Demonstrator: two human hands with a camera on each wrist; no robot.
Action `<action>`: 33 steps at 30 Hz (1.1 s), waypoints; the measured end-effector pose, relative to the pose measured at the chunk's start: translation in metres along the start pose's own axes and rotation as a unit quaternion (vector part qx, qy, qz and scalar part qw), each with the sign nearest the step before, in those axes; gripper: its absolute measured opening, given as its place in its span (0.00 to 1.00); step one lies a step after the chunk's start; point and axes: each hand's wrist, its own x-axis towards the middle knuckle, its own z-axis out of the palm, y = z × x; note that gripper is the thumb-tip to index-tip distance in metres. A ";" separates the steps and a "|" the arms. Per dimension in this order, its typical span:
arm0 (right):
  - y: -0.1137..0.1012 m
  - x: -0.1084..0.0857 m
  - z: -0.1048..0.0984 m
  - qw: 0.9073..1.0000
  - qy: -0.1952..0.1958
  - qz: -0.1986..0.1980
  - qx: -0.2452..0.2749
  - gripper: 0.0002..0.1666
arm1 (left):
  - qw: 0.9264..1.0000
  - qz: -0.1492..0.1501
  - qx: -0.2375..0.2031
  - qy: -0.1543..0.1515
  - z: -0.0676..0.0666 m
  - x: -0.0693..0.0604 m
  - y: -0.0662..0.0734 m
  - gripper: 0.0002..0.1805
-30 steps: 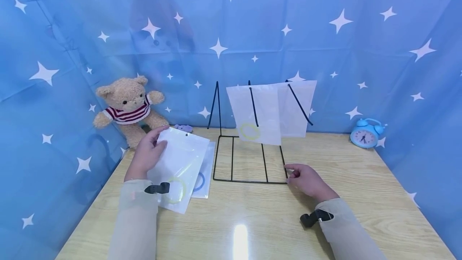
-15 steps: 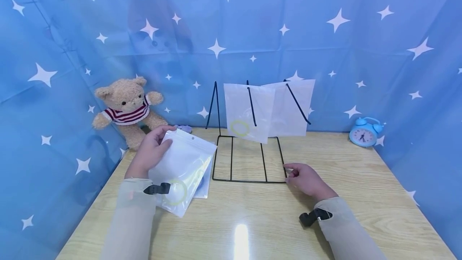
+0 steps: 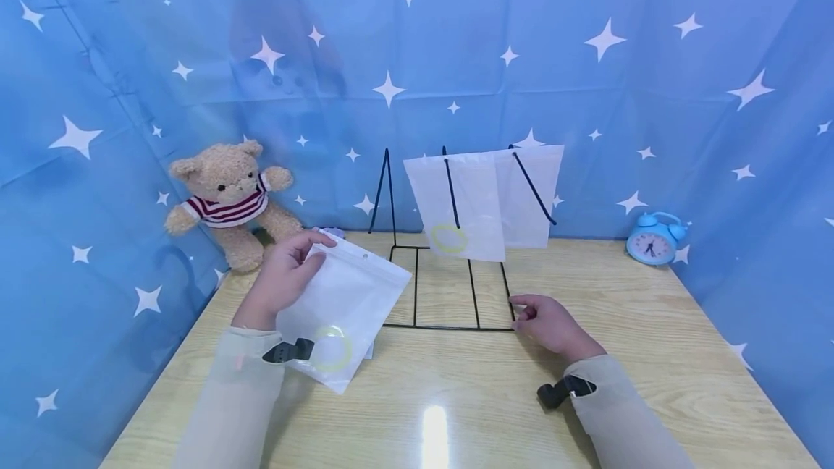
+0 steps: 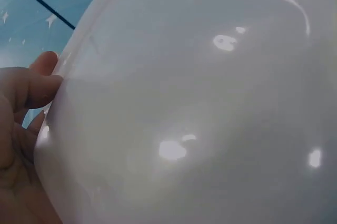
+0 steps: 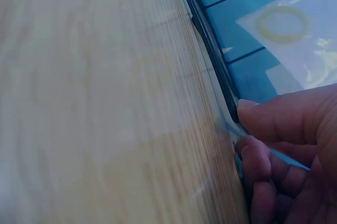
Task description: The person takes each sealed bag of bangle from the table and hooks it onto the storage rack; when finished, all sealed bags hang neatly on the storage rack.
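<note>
My left hand (image 3: 280, 281) pinches the top left edge of a white zip-lock bag (image 3: 355, 299) with a yellow ring (image 3: 332, 348) showing near its bottom. In the left wrist view the bag fills most of the picture. Under it, the corner of another bag (image 3: 370, 352) peeks out on the table. My right hand (image 3: 554, 328) pinches the front right corner of a black wire display rack (image 3: 448, 328). Two similar bags hang on the rack's prongs: one with a yellow ring (image 3: 478, 201) on the middle prong, another (image 3: 533, 201) on the right. The left prong (image 3: 378, 201) carries nothing.
A teddy bear (image 3: 224, 201) in a striped top sits at the back left, near a small purple item (image 3: 334, 233). A blue alarm clock (image 3: 653, 241) stands at the back right of the wooden table (image 3: 482, 396). A starry blue curtain (image 3: 469, 27) closes off the back.
My left hand has carried its bag to the right, now covering most of the bag on the table. The bag on the middle prong swings. My right hand keeps its place on the rack.
</note>
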 end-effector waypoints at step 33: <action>-0.001 -0.002 0.001 1.000 0.000 0.002 0.004 0.33 | 0.984 0.101 -0.136 0.053 0.079 -0.013 0.067 0.15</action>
